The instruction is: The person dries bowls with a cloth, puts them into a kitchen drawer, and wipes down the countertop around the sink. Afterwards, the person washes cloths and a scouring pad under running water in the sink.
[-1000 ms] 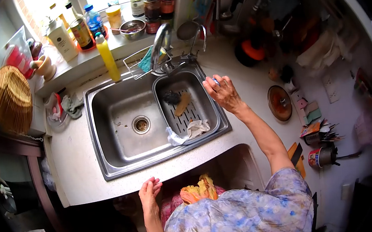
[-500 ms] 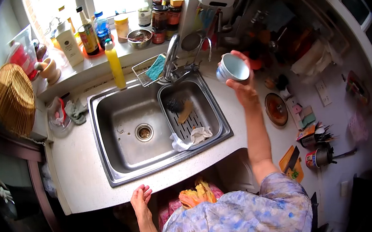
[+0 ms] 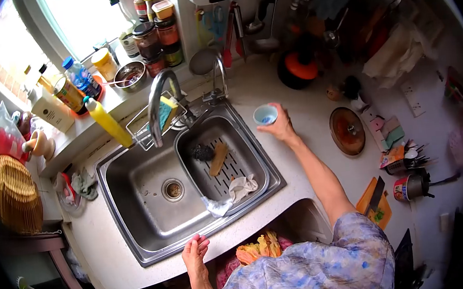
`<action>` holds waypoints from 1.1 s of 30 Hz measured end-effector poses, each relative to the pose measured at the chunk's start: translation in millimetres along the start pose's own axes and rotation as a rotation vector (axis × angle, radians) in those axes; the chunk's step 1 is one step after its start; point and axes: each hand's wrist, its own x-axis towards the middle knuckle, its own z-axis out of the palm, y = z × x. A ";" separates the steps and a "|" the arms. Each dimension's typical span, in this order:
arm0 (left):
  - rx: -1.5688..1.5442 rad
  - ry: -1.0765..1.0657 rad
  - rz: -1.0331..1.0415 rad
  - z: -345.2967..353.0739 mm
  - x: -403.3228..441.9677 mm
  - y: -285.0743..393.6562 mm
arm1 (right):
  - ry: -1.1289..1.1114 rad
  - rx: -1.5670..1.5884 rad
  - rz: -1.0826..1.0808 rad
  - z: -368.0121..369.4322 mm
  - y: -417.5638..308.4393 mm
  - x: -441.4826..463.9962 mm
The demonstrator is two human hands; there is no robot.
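Note:
Fingers of my right hand [image 3: 281,126] are wrapped round the side of a small light-blue bowl [image 3: 265,111]. The bowl is upright over the counter [image 3: 276,146], just right of the sink; whether its base touches the surface I cannot tell. My left hand [image 3: 195,252] hangs at the counter's front edge with loosely stretched fingers and nothing in it. Between my hands lies the steel sink [image 3: 139,231]. Its drain tray [image 3: 250,165] holds a dark scourer [image 3: 203,152], a tan scrubber [image 3: 219,158] and a white cloth [image 3: 242,188].
A tall faucet [image 3: 159,98] arches over the sink. Yellow bottle [image 3: 108,122], jars and bottles line the sill. To the right are a black-and-orange pot [image 3: 298,70], a round lid [image 3: 347,131] and a knife [image 3: 374,193] on an orange board [image 3: 383,213].
My right hand has brought the bowl down toward the counter beside the sink and tipped it more upright. The camera view has turned, and my left hand remains near the front edge.

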 end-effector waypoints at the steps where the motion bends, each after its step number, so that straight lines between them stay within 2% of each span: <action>1: -0.001 -0.011 -0.001 9.7 1.5 0.5 | -0.004 0.008 0.008 1.7 9.6 17.3; 3: 0.003 -0.002 -0.022 27.8 3.3 1.4 | 0.067 0.316 0.075 9.1 30.9 50.0; 4: -0.003 -0.001 -0.040 35.4 3.4 1.6 | 0.060 0.324 0.086 15.2 42.2 64.6; 7: 0.015 0.028 -0.058 51.4 2.6 2.0 | 0.136 0.290 0.092 46.3 76.3 106.7; 9: 0.015 0.051 -0.061 56.1 0.8 2.5 | 0.227 0.171 -0.065 73.2 103.5 129.3; 13: 0.013 0.105 -0.041 57.1 -1.1 1.6 | 0.129 0.290 -0.050 106.8 122.9 158.4; 15: 0.009 0.135 -0.040 57.5 -2.6 1.7 | 0.266 0.161 -0.002 123.6 127.2 164.2; 20: 0.011 0.145 -0.044 64.2 -7.0 6.5 | 0.104 0.300 0.051 125.4 115.9 166.4; 22: 0.029 0.121 -0.050 64.1 -5.7 6.7 | 0.148 0.083 -0.104 131.7 134.7 171.4; 23: 0.033 0.117 -0.060 63.9 -5.0 6.5 | 0.170 0.070 -0.085 124.2 137.1 162.3; 25: 0.052 0.094 -0.082 60.4 -2.6 5.4 | 0.346 -0.007 -0.211 85.9 71.7 116.2; 28: 0.090 -0.006 -0.052 50.6 -1.7 3.7 | 0.258 0.138 -0.127 30.2 19.0 27.9; 33: 0.225 -0.163 -0.019 27.5 -5.2 -1.0 | 0.420 0.163 -0.017 -18.8 -12.7 -150.4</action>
